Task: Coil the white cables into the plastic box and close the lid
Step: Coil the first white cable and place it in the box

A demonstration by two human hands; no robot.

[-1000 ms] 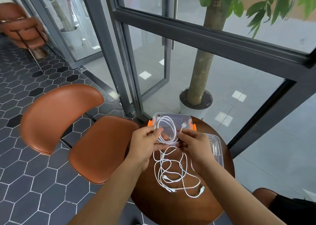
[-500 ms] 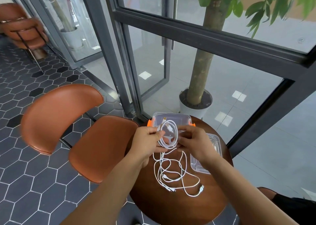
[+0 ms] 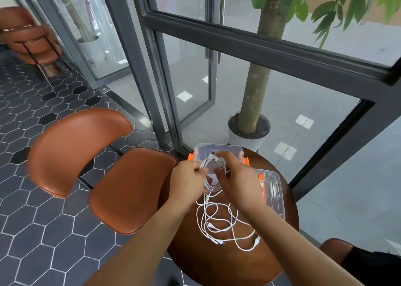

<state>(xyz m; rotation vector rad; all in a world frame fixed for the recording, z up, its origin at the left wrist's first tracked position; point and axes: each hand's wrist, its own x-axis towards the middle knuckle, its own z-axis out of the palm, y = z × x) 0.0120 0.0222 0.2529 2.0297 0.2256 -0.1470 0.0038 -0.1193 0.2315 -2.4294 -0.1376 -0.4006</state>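
Note:
A clear plastic box with orange clips stands at the far edge of the round wooden table. Just in front of it, my left hand grips a coiled white cable by its left side. My right hand is on the coil's right side with fingers curled over the loop. The cable's plug end sticks up at the top of the coil. A loose tangle of white cables lies on the table below my hands. The clear lid lies to the right.
A brown leather chair stands close to the table's left. Glass doors with dark frames and a potted tree are right behind the table. A dark-clothed knee shows at the lower right corner.
The coil has tightened and risen over the box's near edge. My right hand moved up and left over the coil's right side.

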